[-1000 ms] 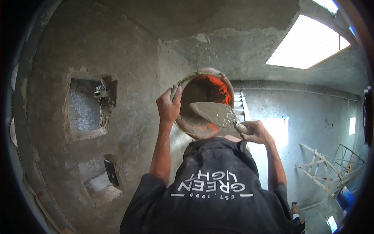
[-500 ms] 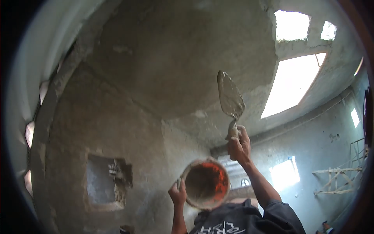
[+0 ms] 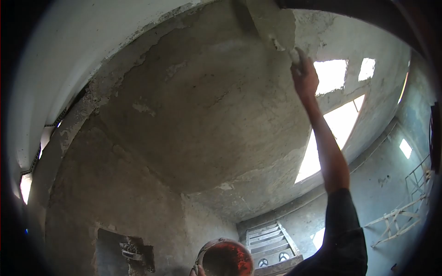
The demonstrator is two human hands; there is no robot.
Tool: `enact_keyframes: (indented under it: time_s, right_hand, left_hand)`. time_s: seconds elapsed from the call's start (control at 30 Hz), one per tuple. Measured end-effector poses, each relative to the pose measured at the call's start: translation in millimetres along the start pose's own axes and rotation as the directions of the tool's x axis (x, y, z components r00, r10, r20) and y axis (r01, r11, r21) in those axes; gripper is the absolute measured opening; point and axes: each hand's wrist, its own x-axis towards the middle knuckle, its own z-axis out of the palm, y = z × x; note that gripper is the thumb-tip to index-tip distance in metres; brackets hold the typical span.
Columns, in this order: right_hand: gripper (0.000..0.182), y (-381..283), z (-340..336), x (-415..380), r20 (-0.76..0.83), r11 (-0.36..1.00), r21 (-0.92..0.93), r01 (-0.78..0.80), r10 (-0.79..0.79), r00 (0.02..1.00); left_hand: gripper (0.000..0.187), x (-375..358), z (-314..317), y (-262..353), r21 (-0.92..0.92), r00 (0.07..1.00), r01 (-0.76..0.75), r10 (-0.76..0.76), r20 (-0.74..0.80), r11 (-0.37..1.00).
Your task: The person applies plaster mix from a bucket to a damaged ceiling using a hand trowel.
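High in the head view, my right hand (image 3: pixel 305 78) is closed around the handle of a trowel (image 3: pixel 293 56). The trowel's blade is up against the grey plastered surface (image 3: pixel 198 101) near the top edge, and its outline blends with the plaster there. Down at the bottom edge, my left hand (image 3: pixel 197 271) grips the rim of a bucket (image 3: pixel 251 262), mostly cut off by the frame. Orange-red shows on the bucket's inner wall, with grey mortar smeared over it.
Bright openings (image 3: pixel 330 76) and a larger slanted opening (image 3: pixel 338 124) lie right of my arm. A slatted wooden frame (image 3: pixel 271 237) stands behind the bucket. A recess (image 3: pixel 113 253) is at lower left, and a pale scaffold (image 3: pixel 398 218) at far right.
My right hand has swung up with the trowel, from above the bucket to the plastered surface. The view has tilted upward, so the bucket and my left hand sit lower.
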Motion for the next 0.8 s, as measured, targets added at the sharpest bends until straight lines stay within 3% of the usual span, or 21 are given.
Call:
enact_keyframes:
  time_s: [0.03,0.07,0.17,0.23,0.3,0.33,0.4,0.53,0.6,0.7,0.8]
  right_hand:
    - [0.059,8.4,-3.9,15.6,-0.013,1.000,0.006,0.023,-0.023,1.000]
    - [0.060,16.3,-9.7,33.0,0.024,0.981,-0.173,0.092,-0.089,0.996]
    - [0.054,34.7,-21.9,70.7,0.030,0.871,-0.417,0.259,-0.271,0.962]
    - [0.046,34.7,-31.4,80.5,0.065,0.878,-0.387,0.281,-0.278,0.958]
    - [0.044,30.4,-38.9,87.6,0.148,0.798,-0.488,0.352,-0.322,0.935]
    - [0.044,26.2,-40.3,90.5,0.148,0.792,-0.491,0.362,-0.334,0.931]
    - [0.040,16.5,-39.0,92.7,0.278,0.869,-0.408,0.280,-0.173,0.945]
    - [0.036,14.7,-26.0,109.9,0.302,0.876,-0.391,0.281,-0.166,0.939]
    - [0.041,19.5,-18.2,117.6,0.287,0.840,-0.377,0.390,-0.295,0.911]
    - [0.040,16.4,-14.9,124.2,0.324,0.816,-0.357,0.454,-0.348,0.880]
    - [0.043,7.7,-11.8,129.4,0.358,0.857,-0.351,0.377,-0.249,0.900]
  left_hand:
    - [0.040,0.4,2.0,-0.8,0.012,0.999,0.004,-0.004,-0.039,1.000]
    - [0.040,3.7,4.7,-6.2,-0.003,0.999,0.006,-0.007,-0.034,1.000]
    - [0.038,7.1,20.7,-23.4,0.097,0.992,-0.085,0.094,-0.084,0.992]
    - [0.038,8.8,32.8,-29.8,0.080,0.991,-0.102,0.108,-0.080,0.992]
    - [0.038,6.6,43.2,-32.0,0.055,0.992,-0.096,0.100,-0.071,0.994]
    - [0.039,4.8,48.0,-33.2,0.046,0.993,-0.098,0.101,-0.063,0.994]
    - [0.039,3.8,57.2,-34.4,0.034,0.994,-0.098,0.100,-0.053,0.995]
    - [0.039,0.9,67.3,-37.2,0.018,0.993,-0.108,0.109,-0.051,0.994]
    - [0.039,0.9,72.4,-38.2,0.009,0.992,-0.114,0.114,-0.052,0.993]
    - [0.040,0.0,79.0,-43.7,0.004,0.990,-0.124,0.124,-0.061,0.992]
    - [0.040,-0.9,84.7,-51.9,-0.003,0.984,-0.156,0.155,-0.092,0.988]
